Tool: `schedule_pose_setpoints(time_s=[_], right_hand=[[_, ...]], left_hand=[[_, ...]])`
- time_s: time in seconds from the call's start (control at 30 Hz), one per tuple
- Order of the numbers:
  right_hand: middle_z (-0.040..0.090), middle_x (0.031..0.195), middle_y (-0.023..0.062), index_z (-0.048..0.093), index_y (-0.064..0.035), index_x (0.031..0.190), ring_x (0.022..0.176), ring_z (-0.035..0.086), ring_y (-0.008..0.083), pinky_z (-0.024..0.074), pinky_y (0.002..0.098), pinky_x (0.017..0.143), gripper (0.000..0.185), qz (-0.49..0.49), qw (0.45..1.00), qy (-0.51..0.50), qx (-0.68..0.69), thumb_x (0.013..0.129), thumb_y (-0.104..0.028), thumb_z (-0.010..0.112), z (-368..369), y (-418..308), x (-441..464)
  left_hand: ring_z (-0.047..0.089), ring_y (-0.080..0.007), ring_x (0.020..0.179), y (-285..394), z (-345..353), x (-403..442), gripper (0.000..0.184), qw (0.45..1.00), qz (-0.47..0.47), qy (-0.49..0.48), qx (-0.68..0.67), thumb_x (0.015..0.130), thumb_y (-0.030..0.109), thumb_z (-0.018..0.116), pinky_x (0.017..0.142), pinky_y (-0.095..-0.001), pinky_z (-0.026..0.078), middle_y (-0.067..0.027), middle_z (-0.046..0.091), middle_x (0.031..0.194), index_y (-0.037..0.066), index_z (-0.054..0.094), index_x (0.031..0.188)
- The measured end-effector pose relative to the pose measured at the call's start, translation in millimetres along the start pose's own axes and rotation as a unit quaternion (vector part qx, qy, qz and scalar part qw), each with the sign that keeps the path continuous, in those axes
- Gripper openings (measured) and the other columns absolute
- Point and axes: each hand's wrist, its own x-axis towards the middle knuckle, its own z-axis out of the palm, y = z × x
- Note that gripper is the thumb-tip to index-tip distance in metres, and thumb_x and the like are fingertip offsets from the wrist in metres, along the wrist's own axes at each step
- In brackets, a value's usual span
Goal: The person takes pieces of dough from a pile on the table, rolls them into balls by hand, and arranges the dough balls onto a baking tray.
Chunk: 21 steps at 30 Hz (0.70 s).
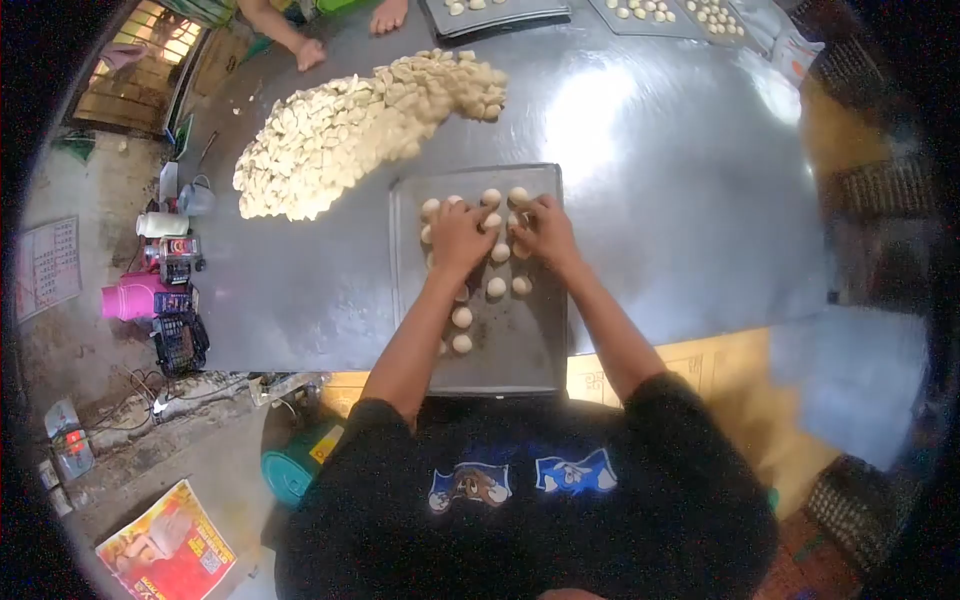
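Note:
A metal tray (530, 350) lies at the near edge of the metal table, with several round dough balls (496, 287) in rows on it. Over the tray's upper left part is my left hand (464, 236), its fingers curled at a dough ball (491, 220) and covering others beneath. My right hand (543, 232) is just to the right, fingers bent down around a ball in the right-hand row; its fingertips partly hide that ball. Two more balls (518, 196) show beyond my fingers. Further down the left side sit other balls (462, 344).
A big heap of cut dough pieces (330, 140) spreads over the table (680, 250) beyond the tray. Another person's hands (310, 54) rest at the far edge. Trays of dough balls (640, 12) stand at the back; jars and a pink container (135, 298) are left.

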Motion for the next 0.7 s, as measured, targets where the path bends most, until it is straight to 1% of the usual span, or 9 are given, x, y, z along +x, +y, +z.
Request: schedule_pose_setpoints(time_s=[0.03, 0.1, 0.2, 0.3, 0.37, 0.5, 0.57, 0.63, 0.7], right_hand=[[0.053, 0.076, 0.0113, 0.062, -0.0044, 0.092, 0.070, 0.056, 0.0282, 0.0455, 0.0371, 0.063, 0.028, 0.000, 1.000, 0.002, 0.000, 0.069, -0.016, 0.073, -4, 0, -1], [0.055, 0.090, 0.0131, 0.061, -0.0057, 0.100, 0.080, 0.058, 0.0316, 0.0474, 0.0382, 0.070, 0.031, 0.074, 0.995, -0.030, 0.057, 0.071, -0.011, 0.072, -21, -13, -14], [0.055, 0.092, 0.0138, 0.060, -0.0053, 0.100, 0.082, 0.058, 0.0319, 0.0477, 0.0378, 0.072, 0.031, 0.046, 0.992, -0.115, -0.006, 0.072, -0.011, 0.072, -17, -7, -40], [0.056, 0.093, 0.0139, 0.060, -0.0049, 0.100, 0.086, 0.058, 0.0324, 0.0474, 0.0377, 0.074, 0.031, 0.080, 0.989, -0.103, 0.071, 0.072, -0.011, 0.072, -10, -6, -46], [0.056, 0.093, 0.0146, 0.060, -0.0047, 0.100, 0.087, 0.058, 0.0323, 0.0475, 0.0378, 0.075, 0.031, 0.084, 0.989, -0.102, 0.059, 0.072, -0.011, 0.071, -7, -5, -47], [0.056, 0.098, 0.0157, 0.060, -0.0031, 0.101, 0.088, 0.058, 0.0327, 0.0477, 0.0382, 0.076, 0.030, 0.041, 0.995, -0.092, -0.002, 0.074, -0.012, 0.070, -5, -7, -41], [0.056, 0.101, 0.0160, 0.060, -0.0025, 0.101, 0.089, 0.058, 0.0337, 0.0476, 0.0395, 0.077, 0.030, 0.068, 0.993, -0.083, 0.043, 0.076, -0.014, 0.070, -22, -30, -41], [0.055, 0.102, 0.0158, 0.060, -0.0028, 0.102, 0.093, 0.056, 0.0340, 0.0471, 0.0404, 0.078, 0.033, 0.157, 0.979, -0.113, 0.070, 0.075, -0.017, 0.071, -31, -42, -50], [0.055, 0.100, 0.0157, 0.059, -0.0031, 0.103, 0.093, 0.055, 0.0330, 0.0470, 0.0394, 0.078, 0.036, 0.033, 0.989, -0.121, 0.076, 0.074, -0.018, 0.073, -31, -39, -73]], left_hand=[[0.051, -0.0276, 0.094, 0, -2, -5, 0.020, 0.999, 0.012, 0.036, -0.017, 0.075, 0.025, 0.063, 0.085, -0.0412, 0.036, -0.0083, 0.062, 0.087, 0.010, 0.068, 0.088], [0.052, -0.0275, 0.093, 6, -9, -23, 0.020, 0.999, 0.020, 0.013, -0.042, 0.075, 0.025, 0.063, 0.086, -0.0415, 0.036, -0.0083, 0.061, 0.087, 0.010, 0.067, 0.087], [0.052, -0.0274, 0.091, 2, 6, -44, 0.020, 0.997, 0.042, -0.017, -0.066, 0.076, 0.027, 0.064, 0.085, -0.0423, 0.036, -0.0082, 0.060, 0.085, 0.010, 0.067, 0.086], [0.053, -0.0274, 0.087, -2, 7, -45, 0.020, 0.996, 0.063, -0.013, -0.055, 0.077, 0.028, 0.063, 0.083, -0.0422, 0.037, -0.0085, 0.060, 0.082, 0.009, 0.067, 0.083], [0.052, -0.0273, 0.090, -4, 8, -47, 0.022, 0.998, 0.037, 0.018, -0.039, 0.073, 0.028, 0.069, 0.080, -0.0420, 0.037, -0.0067, 0.063, 0.083, 0.013, 0.069, 0.090], [0.053, -0.0278, 0.089, -9, 6, -39, 0.026, 1.000, 0.020, 0.000, 0.016, 0.074, 0.030, 0.068, 0.082, -0.0430, 0.037, -0.0076, 0.062, 0.085, 0.014, 0.068, 0.094], [0.053, -0.0281, 0.089, 1, -14, -46, 0.033, 0.995, -0.012, 0.078, -0.065, 0.072, 0.032, 0.069, 0.082, -0.0433, 0.038, -0.0076, 0.062, 0.089, 0.014, 0.067, 0.100], [0.053, -0.0281, 0.091, 1, -26, -49, 0.039, 0.995, -0.015, 0.081, -0.059, 0.070, 0.031, 0.070, 0.084, -0.0430, 0.037, -0.0066, 0.060, 0.092, 0.015, 0.065, 0.104], [0.053, -0.0285, 0.090, 0, -23, -67, 0.036, 0.996, 0.033, 0.047, -0.066, 0.070, 0.030, 0.070, 0.084, -0.0436, 0.037, -0.0069, 0.060, 0.092, 0.014, 0.066, 0.102]])
